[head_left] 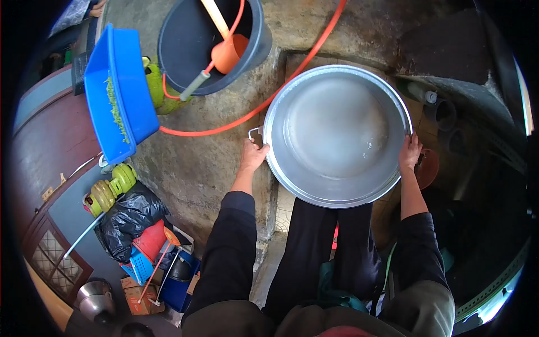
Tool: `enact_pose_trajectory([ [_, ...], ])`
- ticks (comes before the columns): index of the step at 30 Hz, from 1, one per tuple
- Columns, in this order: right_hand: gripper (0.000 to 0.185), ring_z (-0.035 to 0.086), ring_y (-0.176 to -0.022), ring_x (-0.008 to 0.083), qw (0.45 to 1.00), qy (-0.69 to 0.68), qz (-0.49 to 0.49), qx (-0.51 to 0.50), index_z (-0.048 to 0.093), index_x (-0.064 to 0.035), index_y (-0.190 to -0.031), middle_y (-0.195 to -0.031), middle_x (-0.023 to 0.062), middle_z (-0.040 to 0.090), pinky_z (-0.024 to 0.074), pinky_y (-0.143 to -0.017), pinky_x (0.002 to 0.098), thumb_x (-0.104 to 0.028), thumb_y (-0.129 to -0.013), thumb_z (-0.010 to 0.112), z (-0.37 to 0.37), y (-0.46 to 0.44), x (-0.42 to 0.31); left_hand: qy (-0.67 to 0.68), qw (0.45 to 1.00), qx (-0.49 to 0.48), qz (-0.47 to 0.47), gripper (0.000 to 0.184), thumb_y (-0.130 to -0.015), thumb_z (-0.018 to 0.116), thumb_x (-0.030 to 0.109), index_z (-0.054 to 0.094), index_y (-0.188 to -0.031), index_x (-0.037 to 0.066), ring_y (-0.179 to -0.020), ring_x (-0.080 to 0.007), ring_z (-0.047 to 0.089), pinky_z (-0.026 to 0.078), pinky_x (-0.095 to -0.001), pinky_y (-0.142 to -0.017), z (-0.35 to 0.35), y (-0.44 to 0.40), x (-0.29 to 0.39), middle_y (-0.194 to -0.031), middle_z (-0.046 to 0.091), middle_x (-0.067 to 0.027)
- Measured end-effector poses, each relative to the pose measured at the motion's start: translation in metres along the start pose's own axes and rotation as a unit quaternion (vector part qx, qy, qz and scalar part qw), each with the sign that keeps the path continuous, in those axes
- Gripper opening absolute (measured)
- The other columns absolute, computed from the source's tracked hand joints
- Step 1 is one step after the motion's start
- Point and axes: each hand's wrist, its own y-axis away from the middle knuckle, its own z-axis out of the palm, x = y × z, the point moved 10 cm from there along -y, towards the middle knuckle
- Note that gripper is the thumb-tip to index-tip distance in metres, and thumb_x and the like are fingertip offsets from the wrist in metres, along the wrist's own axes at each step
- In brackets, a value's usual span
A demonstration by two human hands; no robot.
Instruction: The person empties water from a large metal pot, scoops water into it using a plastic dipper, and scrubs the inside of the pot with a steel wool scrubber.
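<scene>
Squarely before your legs, a wide metal basin [337, 126] hangs between your hands—left hand [254, 154] curled around the rim beside its handle [252, 133], right hand [411, 153] clasping the far side; it looks stiff, unwieldy and slick if wet, best gripped at opposite edges. Nearby, a black bucket [258, 50] holds an orange dipper [225, 57]—green scraps [114, 109] line a blue tub [136, 84].
</scene>
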Motion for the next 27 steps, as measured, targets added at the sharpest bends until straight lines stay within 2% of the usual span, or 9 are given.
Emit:
enact_pose_trajectory([
  [3,0.051,0.043,-0.116,0.0391,0.992,0.122,0.006,-0.012,0.040,-0.0209,-0.136,-0.133,0.0180,0.042,0.0365,-0.096,0.0501,-0.030,-0.088,0.054,-0.018,0.013,-0.019,-0.061,0.993,0.071,0.073,0.090,-0.071,0.075,0.030,0.026,-0.135,-0.008,-0.115,-0.0361,0.050,0.040,-0.0398,-0.097,-0.016,0.032,0.027,-0.123,0.049,-0.0282],
  [6,0.061,0.040,-0.119,0.0401,0.984,0.154,-0.087,-0.021,0.033,-0.0254,-0.140,-0.140,0.0142,0.034,0.0369,-0.094,0.0528,-0.027,-0.084,0.057,-0.050,0.062,-0.043,0.009,0.999,0.021,0.029,0.093,-0.074,0.072,0.031,0.018,-0.141,-0.005,-0.131,-0.0368,0.033,0.029,-0.0397,-0.107,-0.014,0.100,0.026,-0.140,0.031,-0.0294],
  [8,0.062,0.042,-0.116,0.0373,0.973,0.187,-0.104,-0.086,0.040,-0.0238,-0.136,-0.135,0.0141,0.038,0.0389,-0.092,0.0508,-0.021,-0.078,0.062,-0.072,0.106,-0.047,-0.014,0.997,-0.073,-0.008,0.085,-0.079,0.064,0.042,0.026,-0.139,-0.005,-0.129,-0.0371,0.036,0.031,-0.0401,-0.106,-0.009,0.166,0.025,-0.137,0.037,-0.0291],
  [11,0.036,0.044,-0.112,0.0372,0.971,0.144,-0.098,-0.165,0.057,-0.0154,-0.112,-0.121,0.0149,0.047,0.0413,-0.091,0.0508,-0.019,-0.077,0.058,-0.099,0.175,-0.016,0.039,0.980,-0.196,0.018,0.081,-0.079,0.063,0.046,0.033,-0.136,-0.004,-0.126,-0.0361,0.042,0.036,-0.0413,-0.103,0.042,0.240,-0.047,-0.134,0.043,-0.0260],
  [14,0.035,0.043,-0.114,0.0387,0.960,0.121,-0.064,-0.245,0.057,-0.0137,-0.111,-0.123,0.0158,0.047,0.0403,-0.095,0.0491,-0.028,-0.079,0.059,-0.148,0.229,-0.007,-0.124,0.943,-0.301,0.062,0.083,-0.079,0.054,0.059,0.040,-0.134,-0.002,-0.128,-0.0361,0.039,0.034,-0.0414,-0.105,0.039,0.339,-0.048,-0.136,0.040,-0.0267],
  [17,0.035,0.041,-0.119,0.0367,0.938,0.125,-0.050,-0.320,0.061,-0.0155,-0.114,-0.125,0.0171,0.048,0.0379,-0.099,0.0446,-0.028,-0.081,0.056,-0.197,0.260,-0.022,-0.110,0.945,-0.304,0.058,0.082,-0.079,0.055,0.060,0.044,-0.130,-0.002,-0.121,-0.0369,0.047,0.039,-0.0408,-0.100,0.018,0.392,-0.048,-0.128,0.048,-0.0276],
  [19,0.035,0.044,-0.119,0.0322,0.924,0.137,-0.123,-0.334,0.063,-0.0133,-0.109,-0.122,0.0155,0.053,0.0385,-0.099,0.0422,-0.029,-0.081,0.053,-0.206,0.258,-0.027,-0.109,0.948,-0.289,0.073,0.080,-0.079,0.056,0.059,0.046,-0.129,-0.002,-0.117,-0.0359,0.050,0.040,-0.0394,-0.098,0.009,0.408,-0.047,-0.125,0.051,-0.0266],
  [21,0.033,0.055,-0.109,0.0316,0.940,0.131,-0.145,-0.279,0.066,-0.0129,-0.106,-0.110,0.0162,0.062,0.0417,-0.097,0.0399,-0.027,-0.078,0.057,-0.247,0.253,-0.050,-0.074,0.960,-0.258,0.079,0.078,-0.080,0.056,0.057,0.046,-0.128,-0.004,-0.118,-0.0350,0.050,0.040,-0.0382,-0.099,-0.017,0.425,-0.031,-0.125,0.051,-0.0259],
  [27,0.031,0.062,-0.101,0.0300,0.956,0.078,-0.176,-0.223,0.068,-0.0093,-0.101,-0.105,0.0164,0.065,0.0479,-0.089,0.0377,-0.022,-0.078,0.052,-0.296,0.222,-0.081,-0.026,0.963,-0.246,0.111,0.077,-0.079,0.057,0.055,0.047,-0.126,-0.006,-0.113,-0.0320,0.054,0.043,-0.0362,-0.094,-0.041,0.430,-0.016,-0.122,0.055,-0.0248],
])
